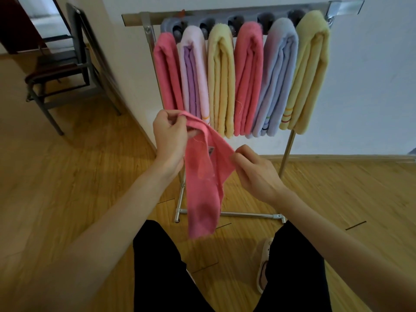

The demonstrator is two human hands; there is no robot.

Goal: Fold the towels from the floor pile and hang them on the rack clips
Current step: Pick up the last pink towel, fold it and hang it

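Note:
A pink towel hangs in the air in front of the rack, its lower end dangling above my knees. My left hand pinches its upper corner. My right hand pinches the edge lower and to the right. The metal rack stands against the white wall. Its grey clip bar holds several folded towels in a row: pink, lilac, yellow, pink, pale blue and yellow.
A dark metal chair stands at the back left near a doorway. The floor is light wood with black tape marks. My legs in black trousers and a slipper are at the bottom. No floor pile is in view.

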